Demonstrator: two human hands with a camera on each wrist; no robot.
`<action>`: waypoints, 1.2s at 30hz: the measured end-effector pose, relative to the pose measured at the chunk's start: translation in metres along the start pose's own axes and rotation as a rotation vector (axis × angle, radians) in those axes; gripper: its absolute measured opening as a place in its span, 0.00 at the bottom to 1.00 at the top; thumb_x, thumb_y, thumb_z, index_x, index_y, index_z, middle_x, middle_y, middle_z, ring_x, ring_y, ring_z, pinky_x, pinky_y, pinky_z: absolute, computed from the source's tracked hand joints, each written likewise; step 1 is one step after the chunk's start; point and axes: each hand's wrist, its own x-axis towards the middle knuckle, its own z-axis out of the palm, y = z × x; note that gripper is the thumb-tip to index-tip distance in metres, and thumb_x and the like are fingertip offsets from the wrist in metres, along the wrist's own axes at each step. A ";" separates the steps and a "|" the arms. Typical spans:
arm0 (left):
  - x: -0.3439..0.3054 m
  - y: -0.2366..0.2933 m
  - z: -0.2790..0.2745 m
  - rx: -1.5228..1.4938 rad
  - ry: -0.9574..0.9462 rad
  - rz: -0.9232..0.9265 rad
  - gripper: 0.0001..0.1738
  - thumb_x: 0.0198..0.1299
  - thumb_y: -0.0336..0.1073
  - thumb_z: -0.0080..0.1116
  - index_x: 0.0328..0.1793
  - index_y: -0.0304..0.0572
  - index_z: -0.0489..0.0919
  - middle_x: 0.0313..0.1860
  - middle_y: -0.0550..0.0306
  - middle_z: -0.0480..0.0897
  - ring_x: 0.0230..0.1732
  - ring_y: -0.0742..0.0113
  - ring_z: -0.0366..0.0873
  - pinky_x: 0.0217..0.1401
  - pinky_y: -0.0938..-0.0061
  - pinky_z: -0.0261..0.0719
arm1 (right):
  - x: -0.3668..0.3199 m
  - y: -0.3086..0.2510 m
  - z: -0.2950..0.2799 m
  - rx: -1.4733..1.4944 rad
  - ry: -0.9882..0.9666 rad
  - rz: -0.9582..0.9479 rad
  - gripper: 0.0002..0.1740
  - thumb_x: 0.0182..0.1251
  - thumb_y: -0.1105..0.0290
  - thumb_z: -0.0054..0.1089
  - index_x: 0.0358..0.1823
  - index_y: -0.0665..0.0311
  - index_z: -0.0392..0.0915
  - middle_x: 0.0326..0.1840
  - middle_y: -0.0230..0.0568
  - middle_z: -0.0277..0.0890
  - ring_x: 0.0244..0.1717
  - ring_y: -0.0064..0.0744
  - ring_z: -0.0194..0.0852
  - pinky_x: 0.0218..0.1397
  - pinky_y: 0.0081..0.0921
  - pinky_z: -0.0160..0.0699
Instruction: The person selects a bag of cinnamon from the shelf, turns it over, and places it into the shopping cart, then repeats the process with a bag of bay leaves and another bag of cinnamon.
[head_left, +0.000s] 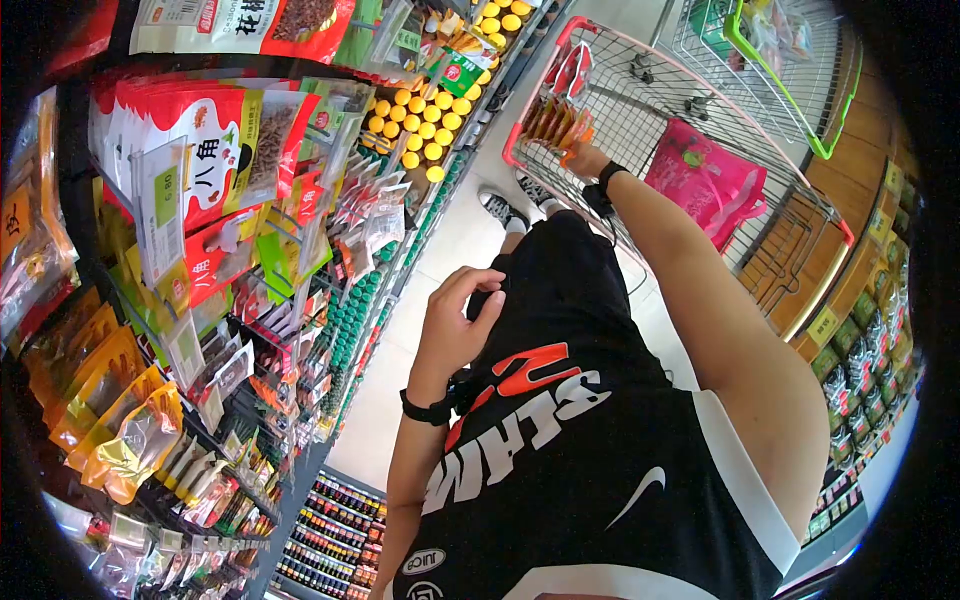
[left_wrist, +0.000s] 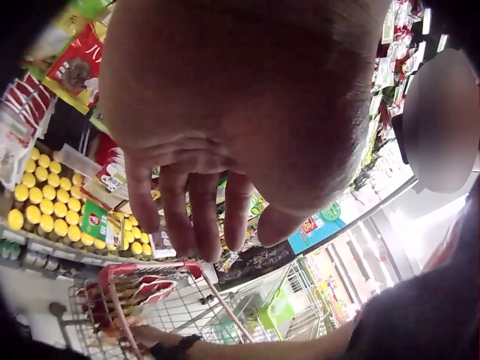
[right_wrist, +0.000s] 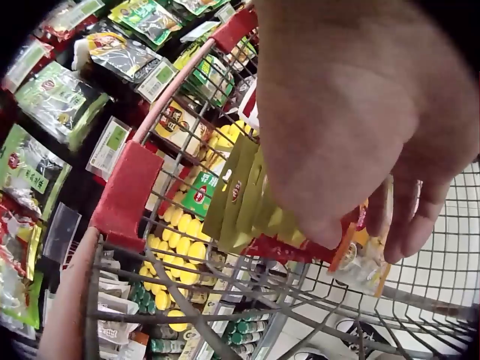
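Note:
My right hand [head_left: 587, 160] reaches over the rim of the shopping cart [head_left: 514, 140]. Between its thumb and fingers it pinches an orange-edged clear packet [right_wrist: 364, 262], low inside the cart. Beside that hand stands a row of olive-green packets [right_wrist: 244, 199], lined up along the cart's end. Red packets [head_left: 570, 72] sit a little farther along the same side. Held in front of the black shorts, my left hand [head_left: 455, 320] has loosely bent fingers and nothing in them. It is nearest to the shelf of hanging spice packets [head_left: 215, 160].
A pink bag [head_left: 700, 180] lies in the cart. Another cart with a green-trimmed rim [head_left: 822, 145] stands beyond it. Hanging orange packets [head_left: 130, 440] and yellow-capped jars [head_left: 430, 120] fill the left shelving. More shelving [head_left: 860, 350] runs along the right.

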 end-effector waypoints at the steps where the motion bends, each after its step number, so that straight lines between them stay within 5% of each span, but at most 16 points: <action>1: 0.000 0.000 0.000 0.015 -0.005 0.004 0.09 0.66 0.29 0.64 0.51 0.36 0.84 0.44 0.52 0.87 0.46 0.62 0.84 0.55 0.70 0.79 | 0.017 0.015 0.013 -0.010 -0.037 -0.002 0.26 0.64 0.51 0.64 0.52 0.66 0.84 0.43 0.59 0.87 0.48 0.56 0.87 0.52 0.48 0.85; 8: -0.005 0.000 0.007 0.086 -0.020 0.131 0.11 0.63 0.26 0.65 0.51 0.34 0.83 0.42 0.48 0.85 0.45 0.55 0.86 0.52 0.67 0.81 | 0.003 0.003 -0.021 0.037 0.064 -0.007 0.26 0.62 0.48 0.62 0.51 0.60 0.87 0.47 0.61 0.86 0.50 0.60 0.86 0.54 0.49 0.84; 12: -0.020 -0.004 0.006 0.110 -0.037 0.162 0.11 0.66 0.31 0.65 0.53 0.35 0.83 0.46 0.50 0.87 0.49 0.58 0.86 0.56 0.67 0.81 | -0.059 -0.038 -0.073 0.105 0.316 0.247 0.26 0.64 0.49 0.60 0.42 0.69 0.87 0.46 0.62 0.86 0.50 0.62 0.86 0.53 0.50 0.84; 16: -0.043 -0.013 0.004 0.135 -0.025 0.237 0.12 0.66 0.31 0.65 0.53 0.36 0.83 0.47 0.50 0.86 0.49 0.58 0.86 0.55 0.67 0.81 | -0.088 -0.052 -0.103 0.198 0.578 0.033 0.18 0.60 0.57 0.70 0.37 0.67 0.86 0.39 0.55 0.88 0.43 0.50 0.89 0.48 0.43 0.86; 17: -0.050 -0.017 0.004 0.123 -0.005 0.259 0.11 0.65 0.31 0.66 0.53 0.36 0.83 0.46 0.49 0.86 0.48 0.56 0.86 0.54 0.67 0.81 | -0.127 -0.085 -0.125 0.298 0.560 -0.096 0.12 0.60 0.66 0.71 0.36 0.67 0.81 0.33 0.47 0.84 0.36 0.38 0.85 0.44 0.35 0.83; 21: -0.074 -0.045 -0.001 0.086 0.089 0.330 0.12 0.65 0.30 0.66 0.53 0.37 0.83 0.45 0.50 0.86 0.48 0.57 0.86 0.54 0.67 0.81 | -0.209 -0.167 -0.159 0.366 0.450 -0.493 0.09 0.65 0.78 0.63 0.36 0.64 0.69 0.29 0.29 0.66 0.33 0.21 0.66 0.39 0.24 0.71; 24: -0.088 -0.083 0.002 0.004 0.225 0.324 0.23 0.65 0.32 0.69 0.65 0.40 0.77 0.53 0.53 0.85 0.53 0.63 0.84 0.56 0.68 0.81 | -0.298 -0.241 -0.183 0.609 -0.006 -0.716 0.08 0.67 0.78 0.63 0.41 0.63 0.72 0.31 0.26 0.70 0.33 0.18 0.68 0.37 0.25 0.71; 27: -0.103 -0.100 0.009 -0.547 0.244 0.285 0.33 0.63 0.30 0.70 0.74 0.40 0.71 0.63 0.55 0.83 0.61 0.63 0.82 0.63 0.67 0.79 | -0.373 -0.297 -0.185 0.633 -0.265 -0.863 0.09 0.69 0.80 0.63 0.44 0.62 0.72 0.36 0.22 0.70 0.37 0.13 0.66 0.40 0.19 0.67; 29: -0.118 -0.107 0.014 -0.999 0.152 0.343 0.33 0.64 0.31 0.70 0.75 0.38 0.71 0.64 0.56 0.83 0.63 0.63 0.81 0.66 0.65 0.79 | -0.398 -0.319 -0.175 0.517 -0.279 -0.915 0.08 0.70 0.79 0.64 0.44 0.63 0.72 0.39 0.24 0.70 0.40 0.13 0.67 0.43 0.18 0.67; 36: -0.176 -0.129 0.020 -0.923 0.386 0.337 0.28 0.67 0.28 0.68 0.72 0.34 0.73 0.62 0.56 0.83 0.60 0.69 0.81 0.64 0.70 0.80 | -0.414 -0.347 -0.125 0.190 -0.024 -0.956 0.08 0.71 0.76 0.65 0.47 0.64 0.76 0.45 0.28 0.74 0.42 0.17 0.69 0.46 0.20 0.71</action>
